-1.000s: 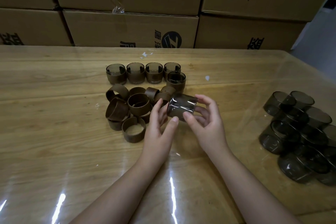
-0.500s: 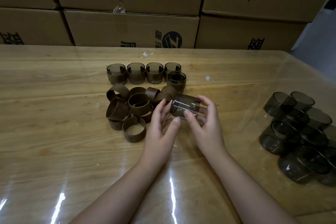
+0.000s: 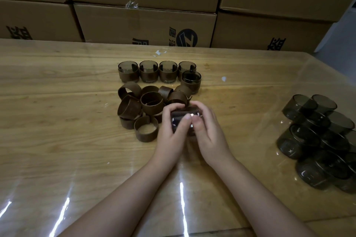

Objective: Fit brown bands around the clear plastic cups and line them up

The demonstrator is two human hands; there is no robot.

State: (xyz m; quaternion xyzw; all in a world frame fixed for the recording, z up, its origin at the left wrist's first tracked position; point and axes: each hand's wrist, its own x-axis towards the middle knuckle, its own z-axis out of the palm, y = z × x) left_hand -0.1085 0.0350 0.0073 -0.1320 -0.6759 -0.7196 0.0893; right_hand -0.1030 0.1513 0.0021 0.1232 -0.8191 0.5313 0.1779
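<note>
Cup is clasped from both sides by left grip & right grip, prob. for a band to be slid on.

Cardboard boxes with black logos are stacked behind a wooden table. Small white scraps are scattered near its far edge.

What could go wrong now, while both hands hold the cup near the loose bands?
The left hand and right hand grip the cup right beside the loose bands; a push there may scatter them or bump the banded cup nearby. The bare cups at the right lie piled on their sides, so one may roll away.
</note>
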